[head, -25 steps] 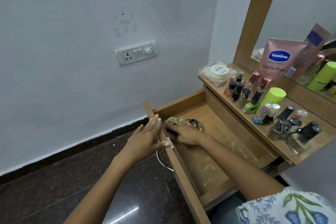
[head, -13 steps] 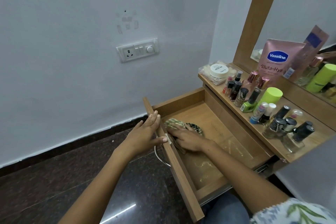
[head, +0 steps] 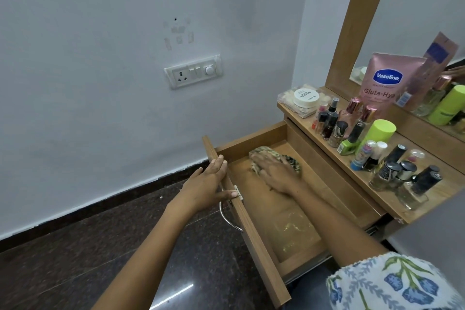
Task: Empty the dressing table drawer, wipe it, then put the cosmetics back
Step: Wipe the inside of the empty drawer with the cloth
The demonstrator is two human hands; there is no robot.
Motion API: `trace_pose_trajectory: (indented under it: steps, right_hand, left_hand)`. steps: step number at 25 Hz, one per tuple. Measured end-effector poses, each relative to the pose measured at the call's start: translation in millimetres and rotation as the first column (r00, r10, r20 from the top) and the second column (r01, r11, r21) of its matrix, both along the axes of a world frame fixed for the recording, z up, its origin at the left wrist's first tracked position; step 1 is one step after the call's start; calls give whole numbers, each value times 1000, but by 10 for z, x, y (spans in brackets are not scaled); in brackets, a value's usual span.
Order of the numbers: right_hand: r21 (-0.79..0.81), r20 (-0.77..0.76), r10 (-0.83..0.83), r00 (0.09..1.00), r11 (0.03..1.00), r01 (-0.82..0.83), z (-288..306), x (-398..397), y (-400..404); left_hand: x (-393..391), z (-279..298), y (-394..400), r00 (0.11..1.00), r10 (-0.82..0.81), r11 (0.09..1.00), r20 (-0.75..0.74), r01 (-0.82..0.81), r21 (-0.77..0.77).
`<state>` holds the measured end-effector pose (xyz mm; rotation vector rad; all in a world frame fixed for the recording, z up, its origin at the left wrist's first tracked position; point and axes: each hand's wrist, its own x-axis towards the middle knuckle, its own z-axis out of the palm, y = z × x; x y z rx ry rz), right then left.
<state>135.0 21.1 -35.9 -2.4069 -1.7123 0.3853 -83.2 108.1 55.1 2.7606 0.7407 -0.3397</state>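
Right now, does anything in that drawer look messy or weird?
Yes. The drawer floor has a shiny yellowish smear near its front end, not yet reached by the cloth under the right hand. Otherwise nothing looks broken.

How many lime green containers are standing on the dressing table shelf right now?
2: a tall lime green cylinder mid-shelf, and a small green bottle with a black cap just left of it. The green shape farther right is a mirror reflection; others may be hidden.

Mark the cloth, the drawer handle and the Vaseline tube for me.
cloth (head: 261,152): head view, on the bunched far edge past the fingers.
drawer handle (head: 227,220): head view, on the metal loop's curved bar.
Vaseline tube (head: 387,78): head view, on the blue logo.
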Motion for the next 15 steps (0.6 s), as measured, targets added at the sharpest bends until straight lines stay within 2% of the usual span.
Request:
trace_pose_trajectory:
  steps: [3,6,11,15]
  right_hand:
    - [-63,17,-151,988,986,152,20,263,-155]
    - [-114,10,-246,969,963,245,22,112,-227]
    - [-240,12,-253,967,939,248,22,-316,-469]
    - [-303,-117,-305,945,917,258,-17,-539,-500]
  left_hand:
    - [1,-10,11,1000,6,1000,1,-6,-9]
    - [-14,-23,-4,1000,19,1000,11,-19,-25]
    - [-15,-38,-143,998,53,998,40,-52,-20]
    - [-49,-80,-351,998,50,999,46,-50,-15]
